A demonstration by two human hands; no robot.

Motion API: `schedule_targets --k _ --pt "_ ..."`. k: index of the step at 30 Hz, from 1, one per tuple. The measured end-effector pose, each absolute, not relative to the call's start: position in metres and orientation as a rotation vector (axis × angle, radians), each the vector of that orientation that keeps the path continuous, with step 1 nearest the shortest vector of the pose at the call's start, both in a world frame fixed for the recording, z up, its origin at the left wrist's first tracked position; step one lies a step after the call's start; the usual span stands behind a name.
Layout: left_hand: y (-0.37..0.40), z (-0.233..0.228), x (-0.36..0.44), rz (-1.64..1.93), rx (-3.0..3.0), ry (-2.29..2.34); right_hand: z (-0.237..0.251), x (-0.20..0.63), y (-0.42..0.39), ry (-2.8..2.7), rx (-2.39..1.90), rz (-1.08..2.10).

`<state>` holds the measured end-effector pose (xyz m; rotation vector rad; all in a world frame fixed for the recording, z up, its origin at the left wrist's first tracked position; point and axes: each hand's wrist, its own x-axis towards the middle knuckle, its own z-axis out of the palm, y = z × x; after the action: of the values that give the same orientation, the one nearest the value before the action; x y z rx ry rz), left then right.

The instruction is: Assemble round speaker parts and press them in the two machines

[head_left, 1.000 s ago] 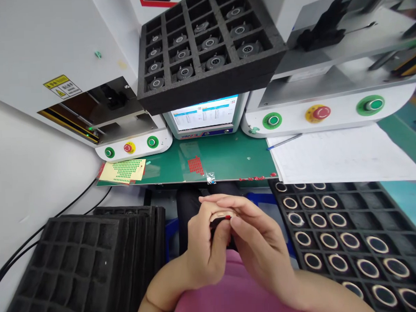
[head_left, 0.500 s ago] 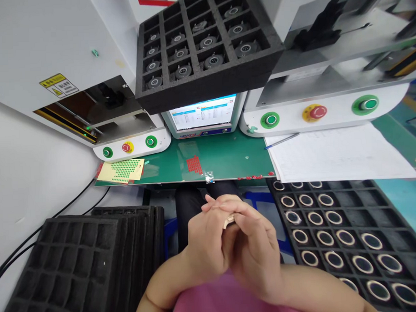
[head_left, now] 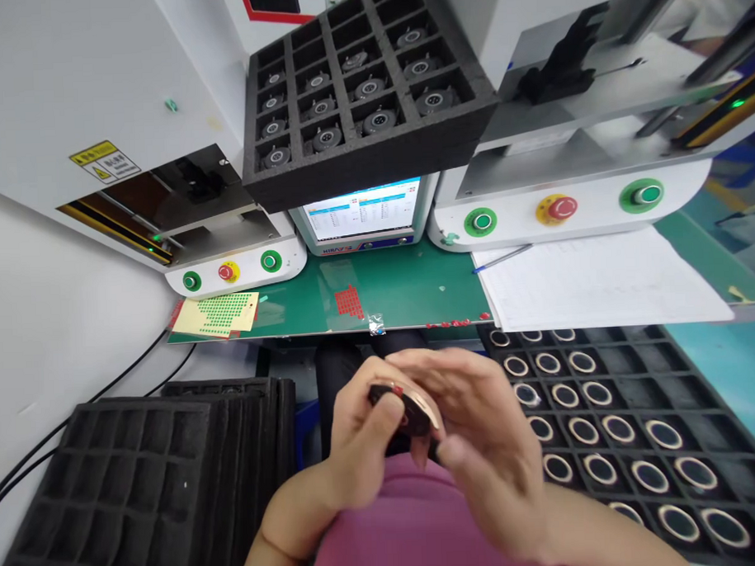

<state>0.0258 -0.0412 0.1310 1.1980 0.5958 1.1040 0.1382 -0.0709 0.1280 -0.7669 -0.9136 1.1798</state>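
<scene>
Round part (head_left: 412, 410) in both hands, below green bench (head_left: 408, 286), white machines behind.

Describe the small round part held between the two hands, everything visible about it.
The round part is a small dark disc with a copper-coloured ring around its rim and a red spot near its upper left edge. It looks like black plastic or metal; motion blur hides finer detail. It is tilted, held above the lap in front of the green bench edge. The left hand pinches it from the left, and the right hand covers its right side.
</scene>
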Motion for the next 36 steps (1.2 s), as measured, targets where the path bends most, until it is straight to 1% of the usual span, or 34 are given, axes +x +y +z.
schedule_targets --k 3,6,10,15,23,30,36 --pt "-0.044 0.135 0.028 0.935 0.706 0.442 0.121 0.147 -0.069 -1.242 -0.598 0.888" --pt "-0.047 0.139 0.029 0.905 0.543 0.412 0.116 0.15 -0.063 -1.352 -0.47 0.802" --pt "-0.049 0.14 0.03 0.921 0.569 0.419 0.116 0.151 -0.056 -1.319 -0.405 0.847" --pt "-0.049 0.138 0.031 0.936 0.602 0.477 0.11 0.157 -0.054 -1.336 -0.435 0.923" --pt "-0.049 0.128 0.029 0.917 0.561 0.478 0.112 0.159 -0.049 -1.454 -0.453 0.922" --pt "-0.039 0.113 0.026 0.923 0.501 0.505 0.099 0.155 -0.034 -1.592 -0.51 0.716" --pt "-0.029 0.103 0.015 0.909 0.534 0.59 0.084 0.151 -0.019 -1.788 -0.545 0.635"
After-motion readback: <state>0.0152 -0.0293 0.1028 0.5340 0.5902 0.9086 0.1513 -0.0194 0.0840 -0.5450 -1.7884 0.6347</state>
